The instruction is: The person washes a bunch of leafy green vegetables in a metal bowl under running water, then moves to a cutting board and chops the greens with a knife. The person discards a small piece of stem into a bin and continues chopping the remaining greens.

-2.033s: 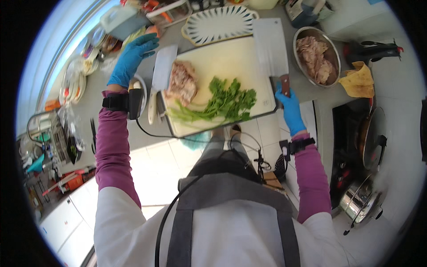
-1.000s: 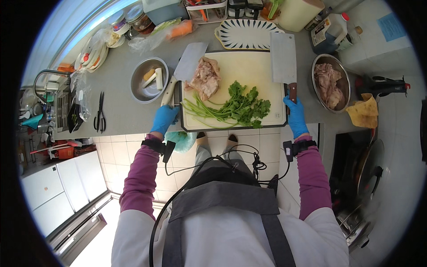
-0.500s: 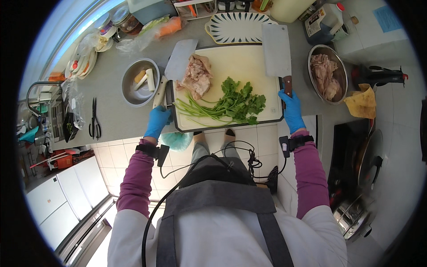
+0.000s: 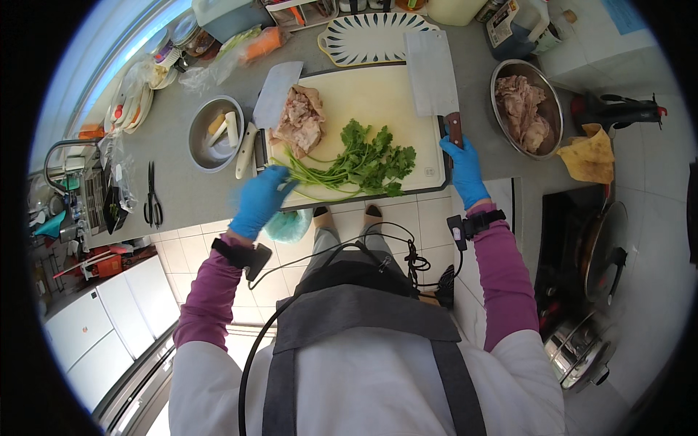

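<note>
A cream cutting board (image 4: 396, 94) lies on the counter before me. On it are a bunch of cilantro (image 4: 371, 156), leaves to the right, and a chunk of raw poultry (image 4: 299, 120). My left hand (image 4: 259, 202), blue-gloved and slightly blurred, is by the stem ends at the board's near left corner, thumb and fingers apart. My right hand (image 4: 465, 172), also gloved, closes round the lower end of the brown handle of a cleaver (image 4: 430, 73), whose blade lies over the board's right side. A second cleaver (image 4: 278, 91) with a pale handle rests at the board's left edge.
Left of the board stand a metal bowl (image 4: 196, 142) with pale vegetable pieces and black scissors (image 4: 153, 195). A patterned platter (image 4: 342, 58) is behind it. To the right are a steel bowl (image 4: 498, 127) of raw meat and a stove (image 4: 556, 247).
My left hand has let go of the board's left side and moved to the cilantro stems. My right hand stays at the cleaver handle. The whole view has shifted slightly.
</note>
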Demonstrator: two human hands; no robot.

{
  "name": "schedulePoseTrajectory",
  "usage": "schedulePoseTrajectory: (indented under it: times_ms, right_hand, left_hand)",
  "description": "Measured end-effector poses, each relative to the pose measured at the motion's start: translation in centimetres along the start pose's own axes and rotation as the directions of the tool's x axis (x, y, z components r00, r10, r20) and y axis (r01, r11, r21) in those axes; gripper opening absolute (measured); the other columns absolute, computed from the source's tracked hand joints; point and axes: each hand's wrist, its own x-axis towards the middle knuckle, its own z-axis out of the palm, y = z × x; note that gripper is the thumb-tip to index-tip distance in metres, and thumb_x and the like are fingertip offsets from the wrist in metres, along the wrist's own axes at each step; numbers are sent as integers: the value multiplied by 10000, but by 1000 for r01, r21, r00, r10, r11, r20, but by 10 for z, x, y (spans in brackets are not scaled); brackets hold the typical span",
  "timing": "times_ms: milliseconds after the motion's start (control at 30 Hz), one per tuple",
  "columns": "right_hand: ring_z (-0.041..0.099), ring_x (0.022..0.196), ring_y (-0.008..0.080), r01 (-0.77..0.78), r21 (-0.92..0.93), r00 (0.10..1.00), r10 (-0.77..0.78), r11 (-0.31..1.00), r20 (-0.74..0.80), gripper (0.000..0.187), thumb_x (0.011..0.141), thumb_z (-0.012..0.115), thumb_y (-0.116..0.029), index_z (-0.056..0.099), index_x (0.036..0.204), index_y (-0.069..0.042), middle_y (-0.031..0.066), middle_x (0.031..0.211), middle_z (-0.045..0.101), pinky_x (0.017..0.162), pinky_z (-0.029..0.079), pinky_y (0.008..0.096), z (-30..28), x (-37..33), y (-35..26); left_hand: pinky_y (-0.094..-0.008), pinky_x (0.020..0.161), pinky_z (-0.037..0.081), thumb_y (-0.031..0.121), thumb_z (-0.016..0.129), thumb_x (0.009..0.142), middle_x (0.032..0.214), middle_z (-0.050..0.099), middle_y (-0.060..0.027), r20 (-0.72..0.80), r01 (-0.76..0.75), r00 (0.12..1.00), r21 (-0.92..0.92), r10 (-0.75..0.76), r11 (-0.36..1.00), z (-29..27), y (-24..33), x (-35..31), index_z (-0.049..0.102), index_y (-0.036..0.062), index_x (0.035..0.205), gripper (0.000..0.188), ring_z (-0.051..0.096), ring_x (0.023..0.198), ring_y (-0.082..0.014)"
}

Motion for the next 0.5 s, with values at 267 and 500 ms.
schedulePoseTrajectory:
  times_ms: [267,500]
  right_hand:
    - [536,855,108,177,-23,982,-178,984,-56,344,815,677,-146,582,1120,-18,28,1010,592,770,435,264,-18,-36,-40]
    - [543,686,84,142,-77,989,-138,987,47,212,852,656,-177,584,988,-30,27,829,591,589,449,230,-26,-77,-69]
  left_hand:
    - [-388,691,508,350,790,611,1213,470,-173,243,-129,965,123,96,984,32,71,31,221,28,1408,1032,604,879,-320]
    - [-411,661,486,164,651,757,962,523,-155,129,-169,977,-16,170,985,51,60,38,496,38,1089,387,579,817,-348]
